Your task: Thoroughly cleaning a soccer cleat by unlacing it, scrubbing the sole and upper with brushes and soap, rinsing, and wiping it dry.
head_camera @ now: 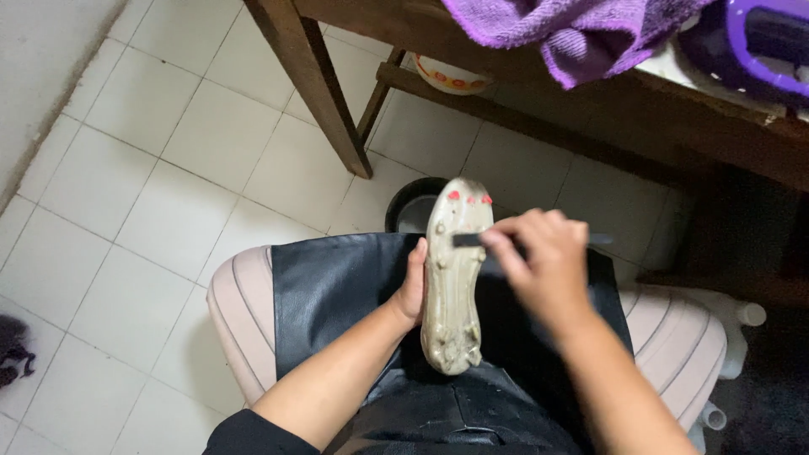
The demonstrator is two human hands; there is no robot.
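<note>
A dirty white football boot (452, 278) lies sole up on my lap, with studs along the sole and red marks at the toe. My left hand (413, 286) grips the boot from its left side, thumb against the edge. My right hand (539, 261) is closed around a thin dark tool (468, 239). The tool's tip rests across the sole near the toe end, and its other end sticks out to the right of my fist. A black leather-like sheet (329, 295) covers my knees under the boot.
A wooden table (324, 93) stands ahead, with a purple cloth (556, 34) and a purple plastic item (758, 42) on top. A bowl (451, 77) sits on its lower rail. A dark round container (413, 206) is on the tiled floor (168, 168) beyond my knees.
</note>
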